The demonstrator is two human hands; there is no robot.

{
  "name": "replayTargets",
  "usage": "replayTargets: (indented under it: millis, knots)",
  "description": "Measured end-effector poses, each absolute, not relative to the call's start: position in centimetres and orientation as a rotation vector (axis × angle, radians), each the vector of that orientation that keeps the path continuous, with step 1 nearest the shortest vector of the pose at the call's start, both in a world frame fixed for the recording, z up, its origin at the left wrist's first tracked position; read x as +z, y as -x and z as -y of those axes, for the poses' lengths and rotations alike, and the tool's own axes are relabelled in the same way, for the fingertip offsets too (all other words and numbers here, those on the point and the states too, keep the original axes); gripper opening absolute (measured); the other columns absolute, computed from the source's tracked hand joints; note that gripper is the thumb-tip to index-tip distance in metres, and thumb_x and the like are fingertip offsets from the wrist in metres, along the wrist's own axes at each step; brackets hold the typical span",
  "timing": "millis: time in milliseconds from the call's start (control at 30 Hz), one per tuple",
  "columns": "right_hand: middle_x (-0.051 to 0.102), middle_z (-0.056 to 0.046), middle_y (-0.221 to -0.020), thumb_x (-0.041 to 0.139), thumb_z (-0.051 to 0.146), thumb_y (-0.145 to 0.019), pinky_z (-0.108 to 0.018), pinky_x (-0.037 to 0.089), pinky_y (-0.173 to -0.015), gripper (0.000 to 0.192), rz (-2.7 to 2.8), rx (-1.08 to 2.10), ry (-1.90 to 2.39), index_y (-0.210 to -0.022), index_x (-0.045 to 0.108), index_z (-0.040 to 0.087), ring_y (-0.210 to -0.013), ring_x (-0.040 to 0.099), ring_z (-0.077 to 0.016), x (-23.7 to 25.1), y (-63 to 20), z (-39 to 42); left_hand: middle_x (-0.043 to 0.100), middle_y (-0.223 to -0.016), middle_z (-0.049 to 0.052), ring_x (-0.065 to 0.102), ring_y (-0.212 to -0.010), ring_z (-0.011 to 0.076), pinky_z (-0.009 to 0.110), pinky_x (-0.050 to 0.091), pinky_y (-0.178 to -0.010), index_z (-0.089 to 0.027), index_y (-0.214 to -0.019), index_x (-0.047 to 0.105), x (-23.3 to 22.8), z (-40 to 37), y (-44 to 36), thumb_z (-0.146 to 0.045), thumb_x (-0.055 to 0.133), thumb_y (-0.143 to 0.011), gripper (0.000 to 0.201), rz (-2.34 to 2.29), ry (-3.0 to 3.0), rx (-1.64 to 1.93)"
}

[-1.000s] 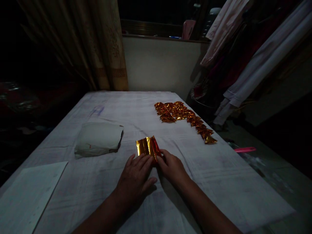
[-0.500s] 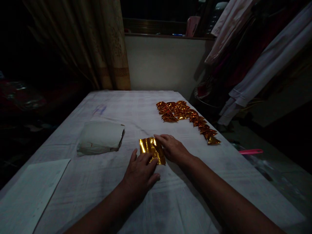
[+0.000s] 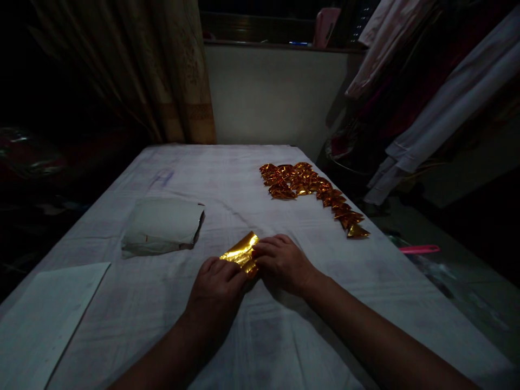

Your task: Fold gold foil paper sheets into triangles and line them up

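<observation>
I judge the work well under way but this piece only begun: a long row of folded gold triangles already lies along the far right side of the tabletop, reaching from mid-table toward the right edge, while the gold foil sheet between my hands is only part-folded, one corner lifted and pointing away from me, the rest pressed down near the middle of the cloth just in front of me. It has not yet taken the tight triangle shape of the finished ones, so I reckon several folds remain on it. A pale paper-wrapped packet sits to the left of the foil, a little apart from it; whether it holds more sheets I cannot tell. A white sheet of paper lies at the near left corner, well apart from my hands. My left hand rests palm down on the cloth, fingers curled narrow, its fingertips pinning the near edge of the foil. My right hand comes in from the right, fingers drawn together and pinching the foil's right side, the forearm stretched low across the tabletop. Both hands touch the foil and nearly meet over it.
</observation>
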State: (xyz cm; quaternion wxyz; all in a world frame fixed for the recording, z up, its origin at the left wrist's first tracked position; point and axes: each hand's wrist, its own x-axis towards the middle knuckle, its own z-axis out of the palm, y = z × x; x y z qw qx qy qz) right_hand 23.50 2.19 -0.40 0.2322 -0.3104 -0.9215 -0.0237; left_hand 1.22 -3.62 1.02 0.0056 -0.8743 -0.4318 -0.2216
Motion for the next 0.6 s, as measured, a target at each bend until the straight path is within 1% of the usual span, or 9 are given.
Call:
replayTargets:
  millis: [33, 100, 167, 267, 367, 433, 500, 600]
  knots:
    - [0.076, -0.005, -0.115, 0.072, 0.025, -0.091, -0.039, 0.045, -0.091, 0.006, 2.507, -0.014, 0.859, -0.095, 0.076, 0.024, -0.11, 0.066, -0.0237, -0.6, -23.6, -1.7, 0.071, -0.089, 0.002, 0.063, -0.082, 0.0229, 0.043, 0.046, -0.082, -0.024, -0.098, 0.069, 1.0, 3.8, -0.9, -0.022, 0.063, -0.095, 0.007, 1.342, 2.718, -0.685]
    - [0.075, -0.006, -0.116, 0.069, 0.026, -0.092, -0.039, 0.046, -0.09, 0.009, 2.45, 0.074, 0.904, -0.099, 0.075, 0.025, -0.111, 0.066, -0.0244, -1.0, -24.0, -1.1, 0.071, -0.086, 0.001, 0.062, -0.079, 0.0226, 0.041, 0.045, -0.078, -0.024, -0.096, 0.069, 0.9, 4.0, -0.2, -0.021, 0.062, -0.096, 0.007, 1.341, 2.706, -0.653]
    - [0.074, -0.007, -0.117, 0.067, 0.027, -0.094, -0.041, 0.047, -0.091, 0.012, 2.414, 0.132, 0.941, -0.103, 0.075, 0.026, -0.114, 0.065, -0.0253, -1.4, -24.6, -1.0, 0.071, -0.087, 0.001, 0.062, -0.079, 0.0224, 0.041, 0.045, -0.078, -0.024, -0.095, 0.068, 0.8, 4.1, 0.4, -0.023, 0.061, -0.097, 0.007, 1.371, 2.717, -0.648]
    - [0.074, -0.007, -0.121, 0.067, 0.029, -0.095, -0.044, 0.048, -0.096, 0.012, 2.367, 0.187, 0.987, -0.103, 0.076, 0.027, -0.118, 0.063, -0.0267, -2.1, -25.3, -1.3, 0.071, -0.09, 0.002, 0.063, -0.081, 0.022, 0.041, 0.045, -0.078, -0.024, -0.095, 0.068, 0.6, 4.2, 0.9, -0.025, 0.056, -0.1, 0.013, 1.443, 2.749, -0.7]
    - [0.073, -0.006, -0.122, 0.067, 0.029, -0.094, -0.047, 0.047, -0.097, 0.011, 2.294, 0.219, 1.099, -0.099, 0.076, 0.028, -0.12, 0.062, -0.0285, -2.6, -25.4, -1.6, 0.07, -0.092, 0.003, 0.062, -0.083, 0.0232, 0.043, 0.045, -0.08, -0.023, -0.096, 0.067, 0.5, 4.0, 0.9, -0.024, 0.052, -0.1, 0.015, 1.526, 2.76, -0.729]
    - [0.074, -0.006, -0.121, 0.068, 0.028, -0.093, -0.049, 0.047, -0.097, 0.008, 2.24, 0.235, 1.19, -0.094, 0.076, 0.027, -0.119, 0.063, -0.0292, -2.8, -25.1, -1.7, 0.068, -0.09, 0.004, 0.06, -0.083, 0.0242, 0.044, 0.045, -0.08, -0.021, -0.092, 0.065, 0.4, 3.9, 0.9, -0.024, 0.052, -0.099, 0.015, 1.595, 2.739, -0.741]
    - [0.074, -0.006, -0.12, 0.068, 0.029, -0.092, -0.048, 0.046, -0.096, 0.008, 2.195, 0.255, 1.27, -0.088, 0.074, 0.025, -0.118, 0.063, -0.0289, -2.7, -24.7, -1.6, 0.066, -0.089, 0.005, 0.059, -0.084, 0.025, 0.044, 0.045, -0.08, -0.021, -0.086, 0.063, 0.4, 3.8, 0.8, -0.025, 0.053, -0.098, 0.016, 1.662, 2.709, -0.753]
    - [0.074, -0.007, -0.118, 0.067, 0.028, -0.092, -0.046, 0.045, -0.094, 0.014, 2.15, 0.264, 1.352, -0.08, 0.07, 0.023, -0.115, 0.063, -0.0272, -2.3, -24.0, -1.4, 0.066, -0.094, 0.006, 0.059, -0.09, 0.0259, 0.044, 0.046, -0.082, -0.02, -0.083, 0.062, 0.4, 3.5, 0.6, -0.024, 0.054, -0.096, 0.015, 1.732, 2.671, -0.784]
